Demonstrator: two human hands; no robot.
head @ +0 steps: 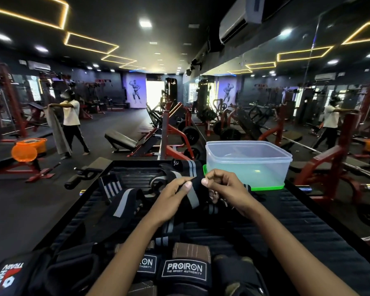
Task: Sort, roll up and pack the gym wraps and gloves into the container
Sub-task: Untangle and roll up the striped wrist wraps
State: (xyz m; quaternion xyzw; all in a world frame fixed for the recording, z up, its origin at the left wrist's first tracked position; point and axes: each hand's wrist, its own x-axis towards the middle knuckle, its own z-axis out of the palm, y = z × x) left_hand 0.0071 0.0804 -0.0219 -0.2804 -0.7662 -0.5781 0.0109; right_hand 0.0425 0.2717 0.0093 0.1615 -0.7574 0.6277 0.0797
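My left hand pinches the end of a black wrap with grey stripes, lifted above the black ribbed bench top. My right hand grips the same wrap just to the right, fingers curled. More black and grey wraps lie in a loose heap at the left and behind my hands. Black gym gloves with PROIRON labels lie at the near edge. A clear plastic container stands open on its green lid at the back right, with nothing in it.
A black glove with a red and white logo lies at the near left. Red weight machines stand beyond the bench. A person holding a grey cloth stands far left. A mirror wall runs along the right.
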